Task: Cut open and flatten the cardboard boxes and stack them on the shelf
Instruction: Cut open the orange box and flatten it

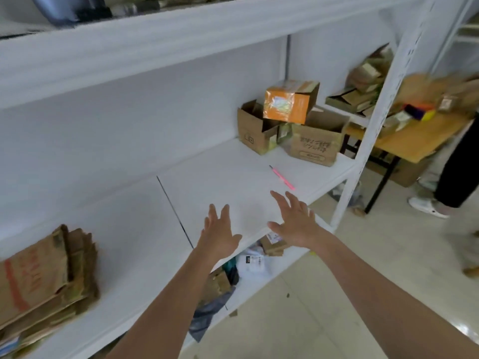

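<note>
A white shelf (pixel 233 174) fills most of the view, with a stack (pixel 39 281) of flattened cardboard lying at its left end and three open boxes (pixel 293 125) clustered at its right end, an orange one tilted on top of two brown ones. Both arms reach over the shelf's front edge, the left hand (pixel 219 231) and right hand (pixel 298 224) side by side, fingers spread and grasping nothing. A pink cutter (pixel 282 177) lies on the shelf between the right hand and the boxes, touching neither.
</note>
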A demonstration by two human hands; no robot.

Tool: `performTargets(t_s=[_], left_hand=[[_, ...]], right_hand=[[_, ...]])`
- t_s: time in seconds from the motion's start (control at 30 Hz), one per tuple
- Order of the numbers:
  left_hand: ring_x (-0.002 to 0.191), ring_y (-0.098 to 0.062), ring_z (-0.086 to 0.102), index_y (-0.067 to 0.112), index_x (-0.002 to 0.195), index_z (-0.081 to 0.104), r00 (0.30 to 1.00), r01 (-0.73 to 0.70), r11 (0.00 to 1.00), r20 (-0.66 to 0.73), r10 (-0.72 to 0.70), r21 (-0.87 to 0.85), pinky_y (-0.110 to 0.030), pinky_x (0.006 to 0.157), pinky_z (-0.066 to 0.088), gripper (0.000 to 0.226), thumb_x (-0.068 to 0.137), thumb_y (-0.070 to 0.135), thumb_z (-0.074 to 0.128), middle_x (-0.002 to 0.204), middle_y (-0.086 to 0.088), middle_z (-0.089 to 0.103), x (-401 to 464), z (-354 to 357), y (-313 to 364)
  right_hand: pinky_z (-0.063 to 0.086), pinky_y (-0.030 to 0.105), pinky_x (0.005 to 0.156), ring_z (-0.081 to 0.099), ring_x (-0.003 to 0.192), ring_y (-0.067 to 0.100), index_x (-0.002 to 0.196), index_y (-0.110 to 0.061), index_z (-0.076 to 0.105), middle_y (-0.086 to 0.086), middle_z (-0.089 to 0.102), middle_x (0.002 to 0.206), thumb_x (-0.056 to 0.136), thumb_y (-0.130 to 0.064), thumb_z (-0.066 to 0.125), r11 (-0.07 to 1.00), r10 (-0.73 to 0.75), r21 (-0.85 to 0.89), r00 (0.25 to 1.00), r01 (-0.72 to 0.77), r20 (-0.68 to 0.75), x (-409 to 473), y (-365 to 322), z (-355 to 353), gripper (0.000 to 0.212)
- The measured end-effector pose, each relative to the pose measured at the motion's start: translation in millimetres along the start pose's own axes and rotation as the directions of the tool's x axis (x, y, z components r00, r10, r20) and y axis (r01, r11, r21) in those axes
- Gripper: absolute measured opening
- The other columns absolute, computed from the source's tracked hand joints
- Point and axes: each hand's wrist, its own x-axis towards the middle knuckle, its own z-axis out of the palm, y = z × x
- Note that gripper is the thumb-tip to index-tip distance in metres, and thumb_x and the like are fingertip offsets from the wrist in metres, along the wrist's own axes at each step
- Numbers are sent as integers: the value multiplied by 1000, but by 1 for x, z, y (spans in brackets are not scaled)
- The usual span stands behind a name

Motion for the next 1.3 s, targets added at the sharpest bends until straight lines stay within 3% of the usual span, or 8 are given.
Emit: performTargets(t_s=[0.2,0.47,0.6,0.73,0.93,1.07,1.17,1.3], left_hand=[[151,-34,2,19,156,-2,996,-53,996,73,48,65,-47,120,18,84,98,29,57,161,-13,-20,76,14,63],[151,-33,0,16,156,-5,988,-141,989,69,138,35,-45,119,21,86,98,32,57,161,-13,-20,191,-1,149],[150,-36,7,16,156,-6,990,-144,989,18,143,21,-48,118,24,90,96,35,58,162,-13,-16,235,-15,181],[149,-35,6,15,156,-7,986,-146,988,-87,142,-47,-48,119,20,90,97,43,55,162,-15,-7,271,-21,208],[151,-33,3,16,157,-3,986,-14,986,-169,-15,-167,-49,120,18,82,99,49,45,163,-11,-12,308,-15,240],[151,-33,4,12,156,10,981,75,978,-164,-108,-196,-49,120,19,71,102,46,40,163,-10,-12,314,-8,258],[150,-29,15,21,157,-4,961,143,952,-192,-199,-271,-42,117,21,76,101,48,39,163,-8,-14,309,-9,257],[148,-25,21,22,157,-5,909,216,910,-268,-320,-354,-36,116,18,72,102,48,34,164,-10,-9,280,-11,233]], right_hand=[[14,58,119,7,149,35,156,-38,-1,5,-4,165,99,-42,51,993,104,55,994,-104,-13,33,68,-26,76],[20,62,116,15,146,38,155,-31,5,6,4,163,99,-41,53,985,159,88,973,-146,-167,117,127,-109,75],[23,60,115,17,145,37,155,-27,10,10,14,159,98,-37,53,988,122,117,966,-97,-227,161,143,-142,72],[19,58,118,10,149,36,156,-31,10,10,8,163,98,-36,55,983,87,173,978,-53,-192,209,156,-163,74],[22,50,116,15,146,36,155,-23,17,12,16,160,99,-39,52,964,-54,248,985,94,-164,281,174,-184,68],[27,47,112,25,140,38,153,-16,24,17,30,150,100,-42,50,959,-158,220,981,180,-114,321,186,-203,64],[33,42,105,39,129,36,139,-12,38,16,46,135,98,-38,55,931,-255,233,957,282,-139,349,179,-214,51],[41,43,105,48,130,31,149,-15,33,13,52,140,100,-22,54,828,-420,319,886,462,-194,357,147,-206,53]])
